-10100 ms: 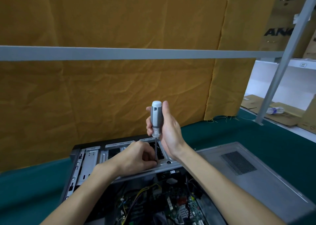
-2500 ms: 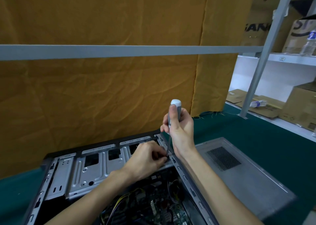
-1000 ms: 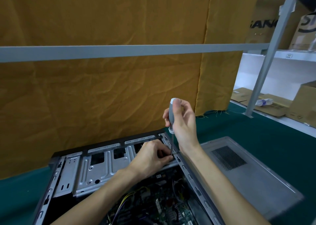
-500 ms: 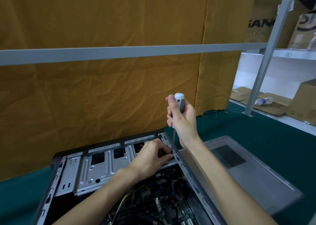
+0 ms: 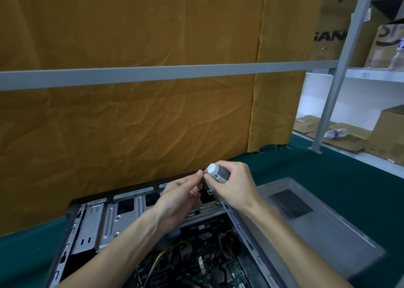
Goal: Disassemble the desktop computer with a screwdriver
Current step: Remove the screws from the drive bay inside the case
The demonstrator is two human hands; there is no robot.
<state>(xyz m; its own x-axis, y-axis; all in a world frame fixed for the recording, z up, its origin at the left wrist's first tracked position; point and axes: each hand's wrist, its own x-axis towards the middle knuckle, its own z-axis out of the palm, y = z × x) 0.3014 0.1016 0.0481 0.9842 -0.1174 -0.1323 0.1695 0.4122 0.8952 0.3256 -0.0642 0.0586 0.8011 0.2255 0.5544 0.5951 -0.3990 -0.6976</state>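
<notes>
Right hand [image 5: 235, 187] is wrapping its grip around the grey handle of the screwdriver [image 5: 218, 173], white cap pointing toward 10 o'clock; shaft and tip are hidden behind the fingers, so tip position cannot be told

Change noted: half a second ago the screwdriver was standing upright with its tip down on the drive-bay bracket [image 5: 135, 213]; now it is lifting off and tilting over, well above the bracket

Left hand [image 5: 179, 197], earlier pressing at the tip on the bracket, is now rising with it; its fingertips [image 5: 200, 174] are pinched together just beside the cap. Too small to see whether a screw is between them

Judgement: the screw at the bracket's 3 o'clock end is likely coming out, and the left hand is probably taking it off the tip

Desktop computer [image 5: 153, 244] is lying on its side on the green worktop [image 5: 341, 178], open, motherboard and cables at 6 o'clock. Its side panel [image 5: 310, 226] is lying flat at 3 o'clock, touching the case

Bracket not yet lifted; further screws may be holding it
</notes>
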